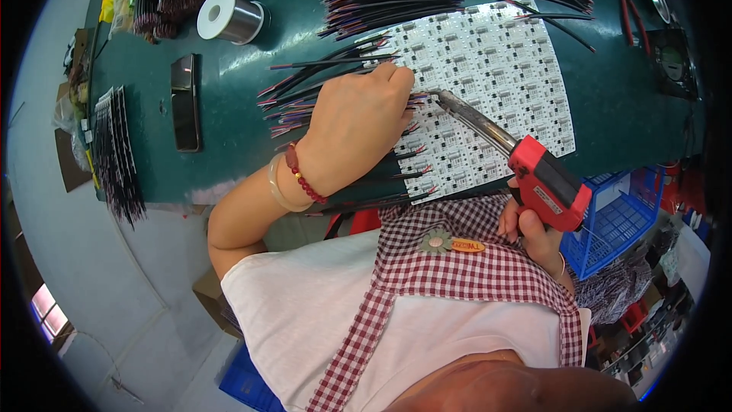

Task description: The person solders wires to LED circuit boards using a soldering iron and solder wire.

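The white circuit panel lies flat on the dark green table, in the middle of it, and it is a grid of many small square boards with dark little parts. Thin black wires with red and purple ends lie across its left edge. The left hand rests there, fingers bent together and pressing on the wires at the panel edge. The right hand is closed around the grip of a red soldering gun; its long metal tip reaches just beside the left fingers. A shiny spool of solder wire stands well apart, at the far left
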Tool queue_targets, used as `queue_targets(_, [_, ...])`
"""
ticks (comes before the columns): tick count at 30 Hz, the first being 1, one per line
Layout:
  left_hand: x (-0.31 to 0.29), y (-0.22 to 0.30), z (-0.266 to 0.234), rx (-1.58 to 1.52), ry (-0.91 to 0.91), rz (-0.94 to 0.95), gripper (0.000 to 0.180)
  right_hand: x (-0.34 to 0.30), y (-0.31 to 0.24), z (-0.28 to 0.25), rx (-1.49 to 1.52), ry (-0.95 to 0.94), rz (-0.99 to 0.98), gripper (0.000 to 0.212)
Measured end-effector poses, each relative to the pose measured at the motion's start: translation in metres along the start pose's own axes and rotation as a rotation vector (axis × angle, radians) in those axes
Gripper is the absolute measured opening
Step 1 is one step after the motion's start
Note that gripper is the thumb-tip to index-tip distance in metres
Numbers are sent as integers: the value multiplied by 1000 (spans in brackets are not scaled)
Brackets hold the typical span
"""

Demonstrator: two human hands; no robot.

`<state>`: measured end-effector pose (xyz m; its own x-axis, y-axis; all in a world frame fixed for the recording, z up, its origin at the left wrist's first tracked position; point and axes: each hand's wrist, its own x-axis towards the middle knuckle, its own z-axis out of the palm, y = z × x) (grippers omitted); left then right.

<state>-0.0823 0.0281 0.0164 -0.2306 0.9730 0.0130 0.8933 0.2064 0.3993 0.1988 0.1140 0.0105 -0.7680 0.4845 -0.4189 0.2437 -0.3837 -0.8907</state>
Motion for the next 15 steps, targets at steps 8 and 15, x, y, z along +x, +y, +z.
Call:
queue_targets(8, [3, -2, 4, -22, -19, -10, 18, 1, 11, -6, 125, 60, 93, 22])
queue_targets(15, [-7, -1, 6, 42, 10, 37, 19, 13, 10, -2, 390, 134, -292, 22])
